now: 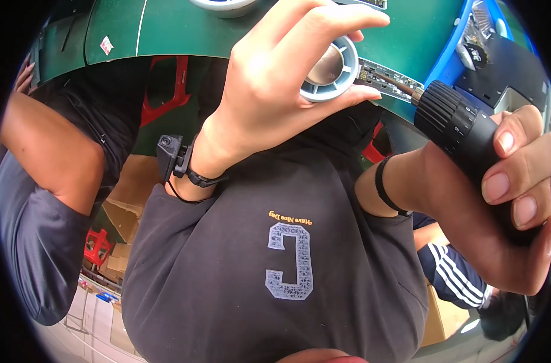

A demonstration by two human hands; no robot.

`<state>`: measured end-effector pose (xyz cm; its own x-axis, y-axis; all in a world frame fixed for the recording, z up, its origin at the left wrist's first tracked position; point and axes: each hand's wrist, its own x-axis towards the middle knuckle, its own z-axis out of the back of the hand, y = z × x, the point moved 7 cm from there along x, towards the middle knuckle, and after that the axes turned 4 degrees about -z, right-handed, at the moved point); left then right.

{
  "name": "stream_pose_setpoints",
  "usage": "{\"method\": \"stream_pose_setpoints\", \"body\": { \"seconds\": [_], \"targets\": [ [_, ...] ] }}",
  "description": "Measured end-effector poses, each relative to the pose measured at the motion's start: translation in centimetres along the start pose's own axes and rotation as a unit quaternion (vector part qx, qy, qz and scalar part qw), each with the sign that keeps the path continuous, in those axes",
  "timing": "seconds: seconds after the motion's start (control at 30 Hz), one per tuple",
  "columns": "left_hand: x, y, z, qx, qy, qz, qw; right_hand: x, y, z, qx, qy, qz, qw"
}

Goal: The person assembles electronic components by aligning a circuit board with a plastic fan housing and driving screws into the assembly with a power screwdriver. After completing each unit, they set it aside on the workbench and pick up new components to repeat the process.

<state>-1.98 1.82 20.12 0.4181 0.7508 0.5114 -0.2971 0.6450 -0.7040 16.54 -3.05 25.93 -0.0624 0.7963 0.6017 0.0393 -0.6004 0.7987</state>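
Observation:
My left hand (263,85) is closed around a round light-blue plastic part (330,92) with spokes and a metallic disc at its centre. The thumb and fingers reach around its rim. From its right side extends a narrow circuit board (384,80) with small components. In my right hand (520,163) is a black power screwdriver (451,118) with a ribbed adjusting collar. It slants up to the left, and its bit (402,87) lies over the board; whether the tip touches a screw is too small to tell.
Behind my hands stretches a green work surface (185,27) with a small sticker (107,45). Another round part (224,6) stands at the top edge. A blue tray (448,51) with parts and a black panel (499,63) are at right. A person's arm (55,142) is at left.

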Motion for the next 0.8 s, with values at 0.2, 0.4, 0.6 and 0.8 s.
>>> {"method": "stream_pose_setpoints", "body": {
  "seconds": [0.2,0.4,0.6,0.8],
  "targets": [
    [-0.2,0.1,0.2,-0.02,-0.002,0.003,1.0,0.3,0.0,-0.5,-0.002,0.016,-0.007,1.0],
    [-0.4,0.5,0.5,-0.031,-0.005,0.007,0.999,0.7,0.0,-1.2,-0.011,0.029,-0.014,0.999],
    [-0.1,0.3,0.2,-0.033,0.003,0.007,0.999,0.7,-0.2,-1.3,-0.015,0.036,-0.022,0.999],
    [-0.3,0.4,0.3,-0.037,0.004,0.006,0.999,0.9,-0.9,-2.0,-0.014,0.047,-0.027,0.998]
  ]
}}
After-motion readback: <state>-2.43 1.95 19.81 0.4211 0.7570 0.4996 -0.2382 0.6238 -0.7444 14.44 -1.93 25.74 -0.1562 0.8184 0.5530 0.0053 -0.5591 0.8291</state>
